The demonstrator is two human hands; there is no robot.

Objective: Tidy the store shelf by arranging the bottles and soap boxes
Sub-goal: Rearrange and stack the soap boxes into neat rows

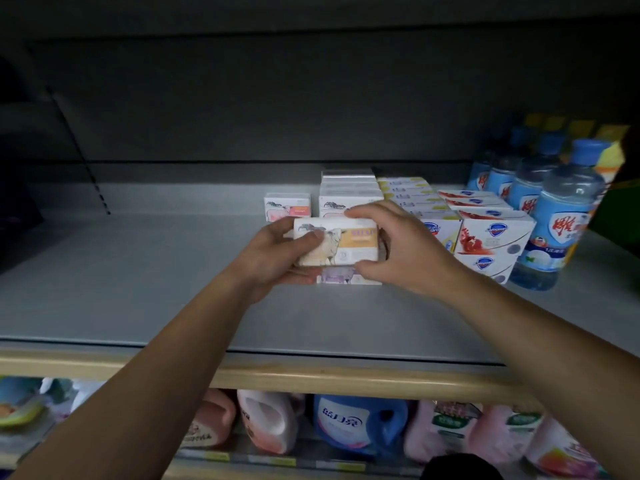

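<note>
both hands on one soap box [341, 244] right now, held just above the grey shelf [145, 278]. my left hand [277, 254] has it by the left end, thumb across the front over the sheep picture, fingers curled underneath. my right hand [388, 244] pinches the right end, fingers over the top edge, thumb below. the orange panel on the front carries writing, too blurred for me to read. right under it another sheep box with a lilac label [341, 275] lies flat on the shelf, and behind stands a stack of the same white boxes [346, 192]. one lone box with a pink label [287, 209] stands off to the left at the back. to the right, yellow-trimmed safeguard boxes [412, 192], then safeguard boxes with a red pomegranate [491, 233], shield logo plain on the fronts. further right, a row of clear blue bottles [554, 220] with blue caps and red chinese characters on the label. below, pink and blue detergent jugs [353, 424] on the lower shelf.
</note>
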